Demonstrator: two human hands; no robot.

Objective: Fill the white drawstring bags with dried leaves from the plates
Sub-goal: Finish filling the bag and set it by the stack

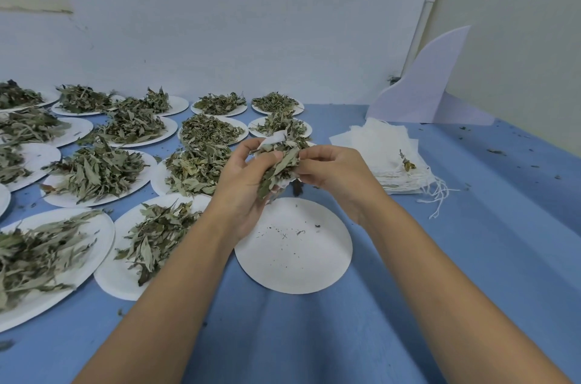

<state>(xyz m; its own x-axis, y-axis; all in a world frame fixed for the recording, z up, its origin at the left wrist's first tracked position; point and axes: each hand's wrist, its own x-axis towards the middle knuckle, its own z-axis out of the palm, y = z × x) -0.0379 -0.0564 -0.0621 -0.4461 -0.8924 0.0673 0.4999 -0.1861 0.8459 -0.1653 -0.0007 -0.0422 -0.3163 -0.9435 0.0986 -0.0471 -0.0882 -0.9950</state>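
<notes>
Left hand (248, 182): held above the far-left rim of the empty plate (294, 245), fingers curled round a bag (277, 138) and a clump of leaves (279, 165).
Right hand (333, 176): held above the plate's far-right rim, fingertips pinched on the bag's right edge.
Bag: white, largely covered by leaves, kept between both hands over the plate's far edge.
Empty plate: laid on blue cloth (440, 258), dotted with crumbs.
Bag stack (386, 147): set right of and beyond the plate, strings trailed.
Full plates (94, 176): ranged left of and beyond the plate.
White board (424, 91): propped far beyond the plate, rightward.
</notes>
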